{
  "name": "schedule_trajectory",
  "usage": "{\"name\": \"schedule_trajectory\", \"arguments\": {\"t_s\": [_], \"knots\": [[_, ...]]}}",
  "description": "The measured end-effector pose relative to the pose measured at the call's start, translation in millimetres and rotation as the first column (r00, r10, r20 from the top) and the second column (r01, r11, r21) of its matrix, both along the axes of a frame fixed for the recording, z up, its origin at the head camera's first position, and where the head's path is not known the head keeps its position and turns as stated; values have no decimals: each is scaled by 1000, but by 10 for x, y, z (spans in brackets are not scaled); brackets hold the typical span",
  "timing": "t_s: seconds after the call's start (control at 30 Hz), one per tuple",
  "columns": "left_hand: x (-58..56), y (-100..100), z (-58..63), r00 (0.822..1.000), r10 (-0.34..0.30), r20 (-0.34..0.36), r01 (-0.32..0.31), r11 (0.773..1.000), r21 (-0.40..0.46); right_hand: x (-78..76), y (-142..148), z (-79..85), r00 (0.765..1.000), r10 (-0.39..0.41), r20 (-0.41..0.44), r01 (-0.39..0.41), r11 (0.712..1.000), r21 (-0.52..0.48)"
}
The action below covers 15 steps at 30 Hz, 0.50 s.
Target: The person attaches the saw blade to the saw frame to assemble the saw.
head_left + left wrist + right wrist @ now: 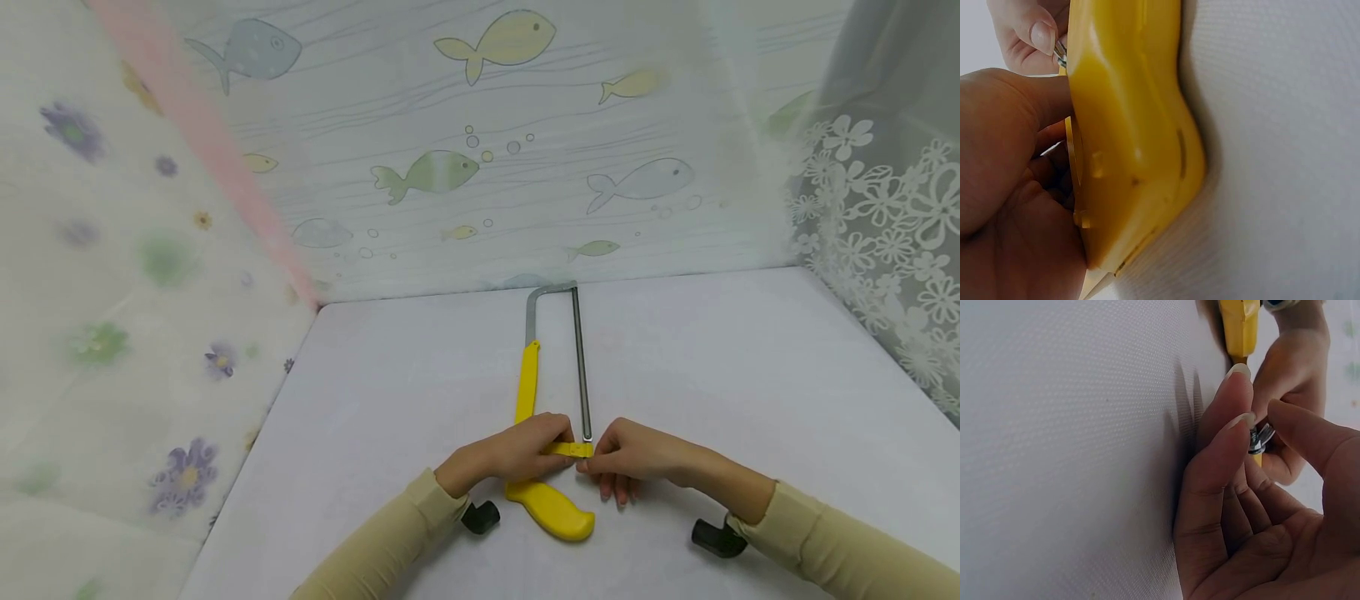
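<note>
A hacksaw (528, 379) with a yellow frame and handle (558, 513) lies on the white table. Its grey blade (581, 358) runs along the right side, the bowed metal end pointing away. My left hand (527, 448) grips the saw's near end, around the yellow blade mount (573, 450). Close up in the left wrist view, the yellow handle (1129, 125) hides part of those fingers. At the mount's end, my right hand (648, 457) pinches a small metal wing nut (1264, 436) between thumb and forefinger; its other fingers are loosely curled.
The white tabletop (720, 358) stretches out around the saw. Curtains with fish (442, 175) hang behind it, flowered cloth (97, 342) on the left, lace (900, 225) on the right. Dark devices (480, 517) sit at both wrists.
</note>
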<state>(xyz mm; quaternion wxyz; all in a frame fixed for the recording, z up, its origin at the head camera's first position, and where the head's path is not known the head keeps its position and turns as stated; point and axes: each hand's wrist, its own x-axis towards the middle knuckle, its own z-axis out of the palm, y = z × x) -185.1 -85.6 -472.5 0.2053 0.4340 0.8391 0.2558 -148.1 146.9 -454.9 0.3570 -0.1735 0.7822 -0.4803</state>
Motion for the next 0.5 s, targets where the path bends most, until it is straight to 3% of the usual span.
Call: {"name": "schedule_trajectory", "arguments": {"t_s": [0.5], "knots": [[7, 0, -5, 1000, 17, 4, -17, 1000, -8, 14, 125, -22, 1000, -8, -20, 8, 1000, 0]]}}
